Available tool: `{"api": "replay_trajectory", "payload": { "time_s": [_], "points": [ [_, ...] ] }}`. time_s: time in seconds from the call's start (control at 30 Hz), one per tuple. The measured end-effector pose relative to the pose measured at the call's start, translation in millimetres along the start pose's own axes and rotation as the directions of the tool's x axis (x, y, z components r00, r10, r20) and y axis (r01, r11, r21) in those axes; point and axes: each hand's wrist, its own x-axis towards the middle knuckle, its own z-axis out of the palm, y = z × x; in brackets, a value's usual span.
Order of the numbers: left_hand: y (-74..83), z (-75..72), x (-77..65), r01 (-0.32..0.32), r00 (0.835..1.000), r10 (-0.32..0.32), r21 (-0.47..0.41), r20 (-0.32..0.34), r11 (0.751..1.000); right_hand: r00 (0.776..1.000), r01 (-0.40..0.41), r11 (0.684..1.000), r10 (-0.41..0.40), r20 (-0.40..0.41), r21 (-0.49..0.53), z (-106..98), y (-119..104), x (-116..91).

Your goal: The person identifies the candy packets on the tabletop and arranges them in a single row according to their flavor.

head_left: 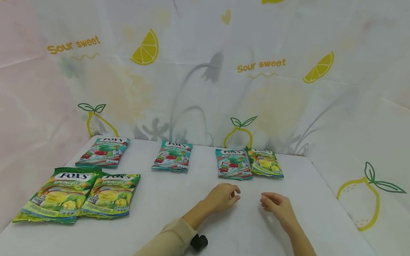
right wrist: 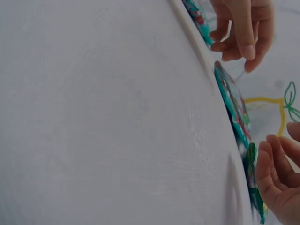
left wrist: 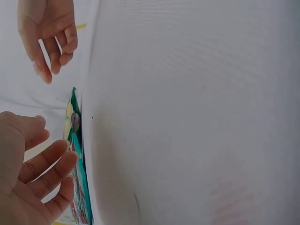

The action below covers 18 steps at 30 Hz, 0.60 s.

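Note:
My left hand [head_left: 221,197] hovers over the middle of the white table, its fingers loosely curled around nothing. Facing it, a short gap to the right, is my right hand [head_left: 280,209], likewise relaxed and holding nothing. Just beyond the left hand lies a teal Fox's Mint Blossom candy bag [head_left: 233,165]. A yellow-green Fox's Spring Tea bag [head_left: 266,163] lies against its right side, beyond the right hand. In the left wrist view both hands appear, with the edges of these two bags behind the left fingers [left wrist: 49,166].
Two Spring Tea bags, a larger one [head_left: 59,195] and another [head_left: 111,196], overlap at the front left. Mint Blossom bags lie at the back left [head_left: 103,153] and back middle [head_left: 172,157]. A printed cloth wall [head_left: 207,89] rises behind the white table [head_left: 173,196].

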Motion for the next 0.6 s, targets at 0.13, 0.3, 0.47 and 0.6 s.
{"api": "replay_trajectory", "payload": {
  "time_s": [0.13,0.3,0.47,0.6],
  "points": [
    [2.4,2.8,7.0,0.030,0.999,-0.031,0.029,0.023,0.999,1.000,-0.022,1.000,0.022,0.000,-0.016,-7,4,6],
    [5.1,4.2,17.5,0.046,0.998,-0.047,0.046,0.041,0.998,0.999,-0.053,0.998,0.053,-0.014,-0.033,-14,8,13],
    [5.5,9.9,29.6,0.028,0.998,-0.032,0.079,0.048,0.997,0.997,-0.077,0.996,0.076,-0.029,-0.047,-19,11,21],
    [5.8,13.9,37.2,0.033,0.998,-0.040,0.109,0.057,0.993,0.995,-0.092,0.995,0.091,-0.032,-0.035,-22,11,29]
  ]
}}
